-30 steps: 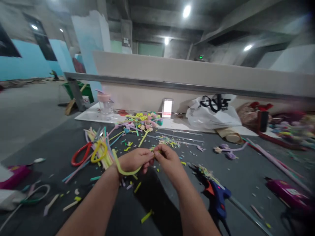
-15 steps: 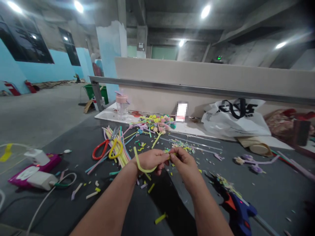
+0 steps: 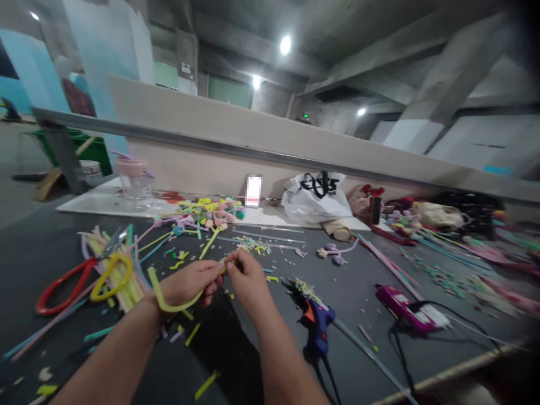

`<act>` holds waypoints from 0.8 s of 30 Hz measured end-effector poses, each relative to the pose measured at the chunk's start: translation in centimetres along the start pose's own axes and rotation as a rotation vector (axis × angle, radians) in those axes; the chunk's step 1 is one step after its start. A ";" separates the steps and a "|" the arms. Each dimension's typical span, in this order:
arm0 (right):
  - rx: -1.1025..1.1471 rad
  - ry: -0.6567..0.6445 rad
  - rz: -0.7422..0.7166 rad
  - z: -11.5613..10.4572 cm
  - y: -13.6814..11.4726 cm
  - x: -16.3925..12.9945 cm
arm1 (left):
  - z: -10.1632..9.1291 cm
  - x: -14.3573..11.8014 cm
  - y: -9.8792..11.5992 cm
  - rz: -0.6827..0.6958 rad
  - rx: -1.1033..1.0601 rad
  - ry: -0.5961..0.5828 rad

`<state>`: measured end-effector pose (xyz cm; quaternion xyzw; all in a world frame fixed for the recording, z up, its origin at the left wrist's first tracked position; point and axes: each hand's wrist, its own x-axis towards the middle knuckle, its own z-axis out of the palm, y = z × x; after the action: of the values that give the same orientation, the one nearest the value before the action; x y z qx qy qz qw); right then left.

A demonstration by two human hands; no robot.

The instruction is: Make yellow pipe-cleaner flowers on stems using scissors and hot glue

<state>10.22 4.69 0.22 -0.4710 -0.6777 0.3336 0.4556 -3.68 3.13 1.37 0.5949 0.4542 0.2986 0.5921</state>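
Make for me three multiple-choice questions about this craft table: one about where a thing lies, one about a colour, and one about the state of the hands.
1. Where does the glue gun lie?
A. on the dark table, to the right of the hands
B. inside the white bag
C. on the floor under the bench

2. What colours are the two scissor handles?
A. both blue
B. one red, one yellow
C. green and white

3. What are the hands doing?
A. resting flat on the table
B. both pinching the yellow strip
C. holding the glue gun

Answers:
1. A, since the blue gun rests on the table beside the right forearm.
2. B, since a red loop and a yellow loop lie side by side at the left.
3. B, since the left hand and the right hand meet at one end of the yellow strip, which curves down by the left wrist.
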 end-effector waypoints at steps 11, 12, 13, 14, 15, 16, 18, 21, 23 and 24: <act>-0.027 0.035 0.004 0.3 0.0 -0.3 | 0.1 0.7 -1.1 -0.101 -0.140 0.017; -0.031 0.038 0.004 0.3 0.0 -0.3 | 0.1 0.8 -1.2 -0.105 -0.161 0.020; -0.034 0.041 0.002 0.3 0.1 -0.3 | 0.1 0.9 -1.3 -0.104 -0.177 0.022; -0.035 0.045 0.000 0.4 0.1 -0.3 | 0.1 0.9 -1.3 -0.102 -0.185 0.022; -0.035 0.050 -0.002 0.4 0.1 -0.3 | 0.2 0.9 -1.2 -0.102 -0.187 0.025; -0.034 0.053 -0.003 0.4 0.1 -0.2 | 0.2 0.9 -1.2 -0.105 -0.192 0.031; -0.036 0.054 0.005 0.3 0.1 -0.2 | 0.3 0.9 -1.2 -0.121 -0.216 0.037; -0.040 0.042 0.022 0.4 0.1 -0.1 | 0.3 1.0 -1.4 -0.147 -0.285 0.043; -0.048 0.038 0.026 0.4 0.2 -0.1 | 0.3 1.0 -1.5 -0.155 -0.302 0.066; -0.052 0.038 0.026 0.5 0.2 0.0 | 0.4 1.0 -1.4 -0.158 -0.300 0.081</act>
<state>9.88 4.72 -0.16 -0.4977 -0.6713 0.3126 0.4515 -3.17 3.71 -0.27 0.4496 0.4733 0.3396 0.6771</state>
